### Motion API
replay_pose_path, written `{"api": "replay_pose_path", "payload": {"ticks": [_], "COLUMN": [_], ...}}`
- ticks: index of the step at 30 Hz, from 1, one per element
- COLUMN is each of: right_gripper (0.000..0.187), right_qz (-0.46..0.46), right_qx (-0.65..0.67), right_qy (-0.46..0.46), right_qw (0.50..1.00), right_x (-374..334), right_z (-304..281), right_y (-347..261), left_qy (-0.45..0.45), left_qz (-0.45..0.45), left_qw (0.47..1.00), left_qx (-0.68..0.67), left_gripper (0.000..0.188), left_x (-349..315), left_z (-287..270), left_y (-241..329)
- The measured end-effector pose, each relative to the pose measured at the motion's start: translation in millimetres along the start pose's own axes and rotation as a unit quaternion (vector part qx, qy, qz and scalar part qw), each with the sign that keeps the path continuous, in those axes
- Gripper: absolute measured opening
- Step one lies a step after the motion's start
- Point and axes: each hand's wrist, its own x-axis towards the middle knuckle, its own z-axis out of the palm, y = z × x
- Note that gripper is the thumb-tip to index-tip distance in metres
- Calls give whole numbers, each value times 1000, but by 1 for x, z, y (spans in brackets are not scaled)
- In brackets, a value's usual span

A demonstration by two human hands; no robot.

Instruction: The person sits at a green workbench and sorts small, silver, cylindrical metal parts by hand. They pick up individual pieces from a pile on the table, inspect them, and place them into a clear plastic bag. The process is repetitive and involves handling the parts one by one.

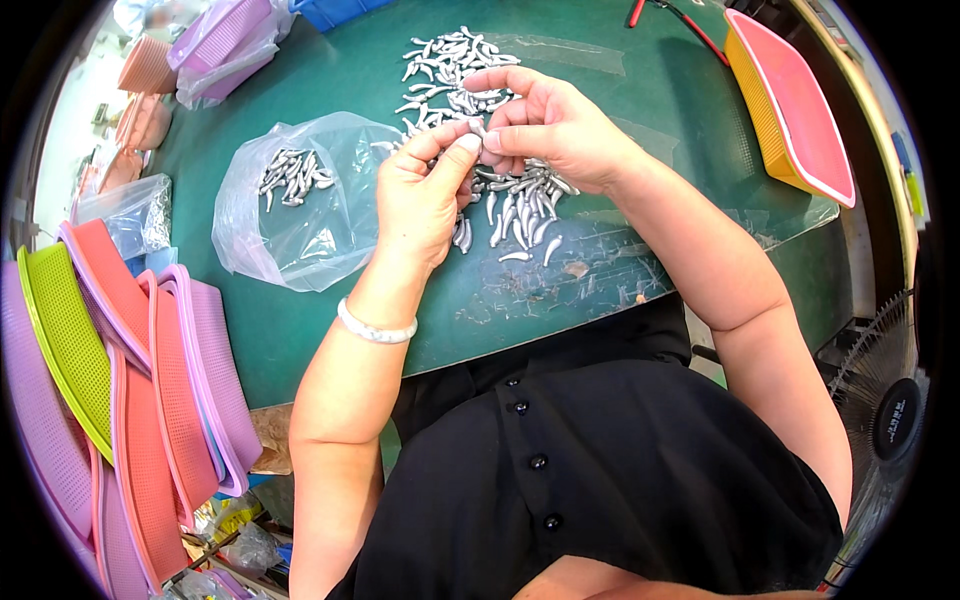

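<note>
My left hand (422, 195) and my right hand (560, 128) meet over the table, their thumbs and fingers pinched together. Between the fingertips is a small silver curved metal piece (477, 128), mostly covered by them. Beneath and beyond the hands spreads a loose pile of similar curved metal pieces (447, 62), running toward me on the near side. Left of my left hand lies a clear plastic bag (340, 225), its mouth spread wide. A small heap of the same silver pieces (292, 176) shows in it.
The green table (440, 335) has clear tape strips on it. A yellow and pink basket (800, 120) stands at right, near red-handled pliers (690, 30). Stacked plastic baskets (190, 370) crowd the left side; a fan (895, 415) stands at lower right. Purple baskets (225, 45) sit at far left.
</note>
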Motion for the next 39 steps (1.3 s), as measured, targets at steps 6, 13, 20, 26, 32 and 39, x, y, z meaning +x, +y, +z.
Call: {"api": "replay_pose_path", "payload": {"ticks": [6,13,20,26,32,39], "right_gripper": [49,49,44,46,49,51], "right_qz": [8,15,-124,-150,-149,-151], "right_qx": [7,-16,-113,-109,-112,-104], "right_qy": [-14,-27,2,0,1,-12], "right_qw": [1000,999,986,983,982,983], "right_x": [-1,-1,4,4,4,4], "right_z": [0,0,-5,-4,-4,-4], "right_y": [0,-2,5,7,6,6], "left_qy": [-12,-25,-25,-33,-42,-79], "left_qz": [-26,-55,-73,-83,-85,-97], "left_qw": [999,997,994,993,993,990], "left_qx": [-15,-50,-77,-80,-63,-67], "left_gripper": [15,12,14,12,9,6], "left_x": [1,3,2,2,2,3], "left_z": [0,-4,-5,-6,-6,-8], "left_y": [1,2,4,3,3,0]}}
